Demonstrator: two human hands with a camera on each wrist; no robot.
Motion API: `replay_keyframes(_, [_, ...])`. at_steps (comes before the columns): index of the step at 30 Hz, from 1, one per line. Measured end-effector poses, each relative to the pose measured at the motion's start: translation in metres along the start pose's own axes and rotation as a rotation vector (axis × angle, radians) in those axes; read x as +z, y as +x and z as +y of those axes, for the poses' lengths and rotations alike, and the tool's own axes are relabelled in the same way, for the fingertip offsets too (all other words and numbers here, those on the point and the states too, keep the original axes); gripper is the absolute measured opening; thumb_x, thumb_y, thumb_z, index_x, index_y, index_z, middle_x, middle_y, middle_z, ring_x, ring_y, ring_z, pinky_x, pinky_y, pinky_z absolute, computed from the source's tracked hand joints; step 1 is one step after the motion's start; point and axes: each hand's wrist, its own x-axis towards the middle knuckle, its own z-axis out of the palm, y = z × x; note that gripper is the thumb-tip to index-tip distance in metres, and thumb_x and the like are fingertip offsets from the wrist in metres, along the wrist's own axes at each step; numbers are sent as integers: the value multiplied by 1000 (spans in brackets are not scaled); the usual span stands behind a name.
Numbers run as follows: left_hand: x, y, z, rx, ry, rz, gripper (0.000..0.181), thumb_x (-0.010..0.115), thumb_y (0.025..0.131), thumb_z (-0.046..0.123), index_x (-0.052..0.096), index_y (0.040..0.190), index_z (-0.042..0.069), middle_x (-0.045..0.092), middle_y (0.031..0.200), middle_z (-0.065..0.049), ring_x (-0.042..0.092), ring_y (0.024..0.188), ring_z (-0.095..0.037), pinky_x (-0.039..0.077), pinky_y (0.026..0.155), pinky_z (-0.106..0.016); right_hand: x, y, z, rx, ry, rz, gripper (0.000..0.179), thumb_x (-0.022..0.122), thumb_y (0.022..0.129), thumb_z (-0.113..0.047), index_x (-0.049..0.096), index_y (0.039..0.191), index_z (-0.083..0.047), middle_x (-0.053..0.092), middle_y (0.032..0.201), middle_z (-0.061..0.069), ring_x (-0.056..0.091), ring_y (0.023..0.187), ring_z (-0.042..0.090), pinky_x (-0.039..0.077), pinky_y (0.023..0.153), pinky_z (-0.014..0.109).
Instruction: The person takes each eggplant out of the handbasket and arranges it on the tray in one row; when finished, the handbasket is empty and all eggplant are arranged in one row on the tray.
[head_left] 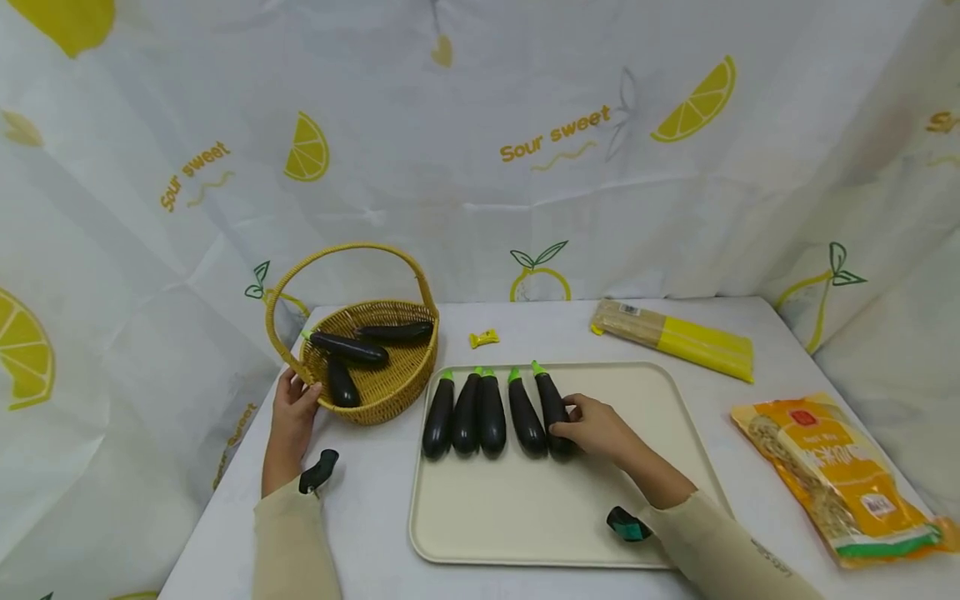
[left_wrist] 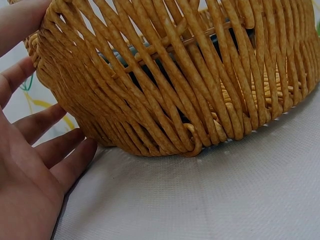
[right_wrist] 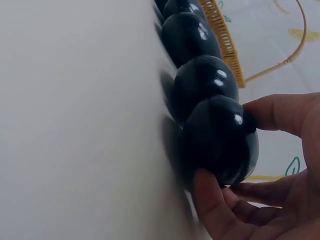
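Observation:
My left hand (head_left: 297,407) holds the near left rim of a wicker basket (head_left: 408,396), thumb at the rim and fingers spread along the outer wall. Three dark eggplants lie in the basket, one (head_left: 348,347) with its green stem towards the left rim. On a cream tray (head_left: 510,517), several eggplants lie side by side, green stems pointing away. With thumb and fingers, my right hand (head_left: 600,427) grips the rightmost eggplant (right_wrist: 220,140); its rounded end faces the right wrist camera. Behind it the neighbouring eggplant (right_wrist: 206,82) shows in the row.
A small yellow wrapped packet (head_left: 483,338) lies behind the tray. At the back right is a long pack of noodles (head_left: 671,337) with a yellow end. An orange food bag (head_left: 836,475) lies right of the tray. A printed white curtain (head_left: 465,183) hangs behind the table.

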Motion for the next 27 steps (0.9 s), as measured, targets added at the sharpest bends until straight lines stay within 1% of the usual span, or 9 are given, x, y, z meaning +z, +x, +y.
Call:
replay_keyframes(3, [-1,1,-1,-1,7,9,64,57,96,0,27,149,18,23,157,-8,29,138,-22,24,112,-35,5,-1,-6,-4,-28,-6,65,71,86,-38,52,132,4,61,93,5,56,79,18,47,68,36])
replay_keyframes(6, [-2,1,-3,-1,4,11,63,59,95,1,29,148,19,25,157,-8,30,137,-22,24,112,-35,10,-2,-10,-6,-50,-15,68,69,87,-44,52,131,4,59,89,3,55,74,17,45,64,34])
replay_keyframes(10, [-3,2,-4,5,-9,2,61,57,96,0,30,147,19,26,155,-8,32,135,-21,26,112,-34,12,-3,-11,-13,-64,-13,71,68,87,-48,52,131,5,59,88,2,54,71,17,44,61,33])
replay_keyframes(13, [-3,3,-5,14,-12,-2,60,57,96,0,31,147,18,27,155,-9,33,134,-21,27,111,-34,9,-3,-11,-16,-65,-3,74,68,86,-51,52,132,5,60,90,2,55,72,16,45,63,32])
replay_keyframes(16, [-3,2,-4,22,-7,-5,60,57,96,0,31,147,18,26,155,-9,32,135,-22,26,112,-35,2,1,-10,-17,-57,-3,75,67,87,-50,50,134,6,61,89,3,58,68,15,46,62,33])
replay_keyframes(20, [-2,1,-3,27,10,-14,61,57,96,1,29,148,17,27,155,-9,31,137,-23,24,113,-36,-11,12,-13,-48,-84,16,72,65,90,-47,47,135,7,61,88,5,59,61,15,46,59,33])
replay_keyframes(22, [-2,1,-3,27,16,-20,61,56,96,1,29,148,17,27,155,-8,31,137,-23,24,113,-36,-18,20,-21,-75,-118,42,70,64,91,-46,48,135,6,61,89,6,58,64,16,46,60,34])
replay_keyframes(24, [-2,2,-3,25,18,-24,61,56,96,1,28,148,18,26,155,-8,30,138,-23,24,112,-36,-22,29,-35,-108,-139,64,67,64,91,-45,49,135,4,61,92,6,57,69,17,46,62,35])
replay_keyframes(27, [-3,2,-2,25,24,-24,61,57,96,1,29,148,18,26,156,-8,31,137,-23,25,112,-36,-20,45,-67,-167,-136,75,62,65,92,-42,51,135,0,61,96,7,56,76,20,47,66,36])
